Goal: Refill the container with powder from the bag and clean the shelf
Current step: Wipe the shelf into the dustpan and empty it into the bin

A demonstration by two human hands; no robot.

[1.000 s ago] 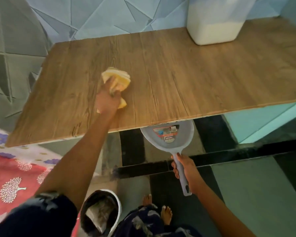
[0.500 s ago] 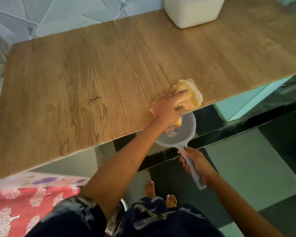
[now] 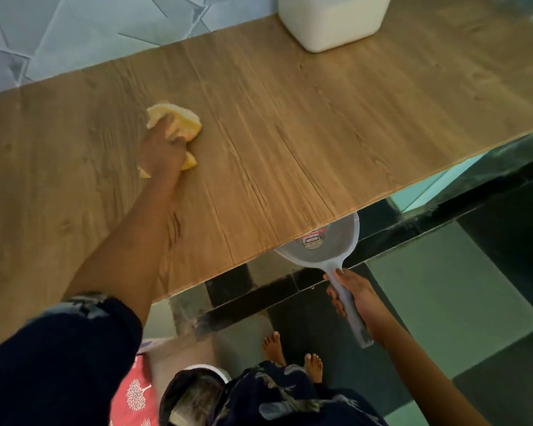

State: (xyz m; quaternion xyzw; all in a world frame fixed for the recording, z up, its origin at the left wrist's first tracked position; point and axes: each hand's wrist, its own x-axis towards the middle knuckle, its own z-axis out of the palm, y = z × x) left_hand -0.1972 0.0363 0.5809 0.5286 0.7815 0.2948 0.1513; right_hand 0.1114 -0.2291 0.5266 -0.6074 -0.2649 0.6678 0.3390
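Since the frame half a second back, the left hand (image 3: 163, 150) and its crumpled yellow cloth (image 3: 179, 126) have travelled from the front edge of the wood-grain laminate shelf (image 3: 320, 133), just above the scoop, back to the shelf's left-middle. Right hand (image 3: 356, 295) sits about where it was, under the front edge.

Left fingers: curled over the cloth, pressing it flat to the board. Right fingers: wrapped round the handle of the translucent grey plastic pan-shaped scoop (image 3: 323, 252), whose bowl is tucked partly beneath the shelf lip, labelled face up.

Progress, judged: the white translucent plastic container (image 3: 333, 26) stands at the back right of the shelf with pale powder showing through its wall; its top is out of frame, so fill level and lid unknown. No bag in view. Refill looks done or set aside; wiping is the step in hand. No loose powder can be made out on the board, though the grain and dim light could hide a thin film. Left to do: remaining sweeps toward the scoop, then the strip around the container.

Surroundings: grey-blue geometric wall tiles (image 3: 90, 32) behind; dark and pale green floor tiles (image 3: 443, 302) below; bare feet (image 3: 293, 355); a white-rimmed round bin (image 3: 197, 392) and red patterned fabric (image 3: 133, 395) by the legs. Only the container blocks a clear sweep.
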